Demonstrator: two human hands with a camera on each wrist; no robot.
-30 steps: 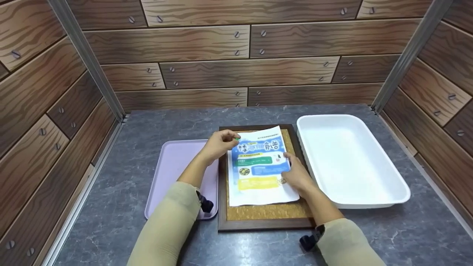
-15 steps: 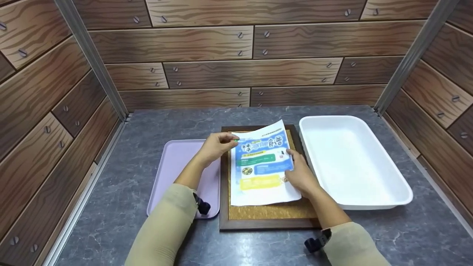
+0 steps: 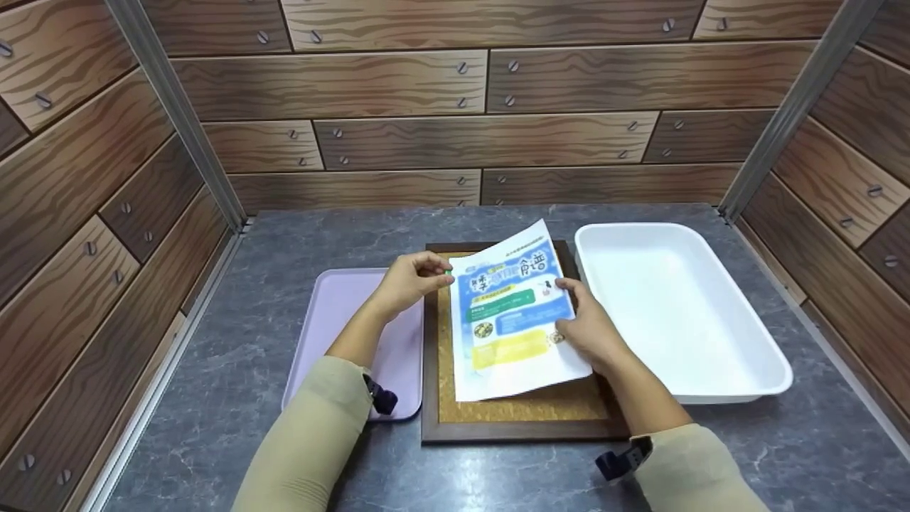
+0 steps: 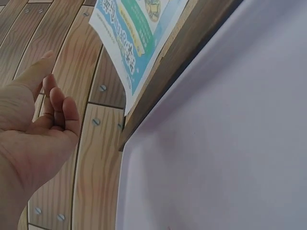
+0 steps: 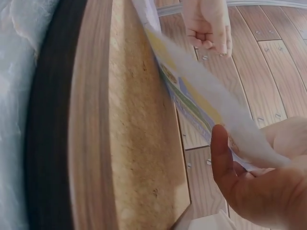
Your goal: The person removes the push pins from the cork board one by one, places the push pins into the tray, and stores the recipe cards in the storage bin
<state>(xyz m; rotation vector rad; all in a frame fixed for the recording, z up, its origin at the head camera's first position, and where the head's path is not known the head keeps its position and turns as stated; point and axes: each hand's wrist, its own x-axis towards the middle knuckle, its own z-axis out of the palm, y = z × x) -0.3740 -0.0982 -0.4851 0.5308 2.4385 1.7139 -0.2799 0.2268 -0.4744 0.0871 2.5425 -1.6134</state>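
Note:
A printed sheet of paper (image 3: 512,316) with blue, green and yellow blocks is tilted over a framed cork board (image 3: 515,432). My right hand (image 3: 593,331) pinches its right edge between thumb and fingers; the right wrist view shows the sheet (image 5: 216,96) bowed and raised off the cork. At the sheet's upper left corner, my left hand (image 3: 405,288) pinches a small green object (image 3: 448,272), too small to identify. In the left wrist view, the left hand (image 4: 41,139) appears apart from the paper (image 4: 134,38), and the green object is hidden.
A purple tray (image 3: 341,306) lies flat left of the board, under my left forearm. On the right stands a deep white basin (image 3: 668,313), close to the board's edge. Wood-patterned walls (image 3: 398,85) enclose the grey marbled table (image 3: 213,398).
The right hand has shifted right, pulling the sheet along. Its upper right corner has risen and the sheet has turned slightly. The left hand has drawn a little left, off the sheet's corner.

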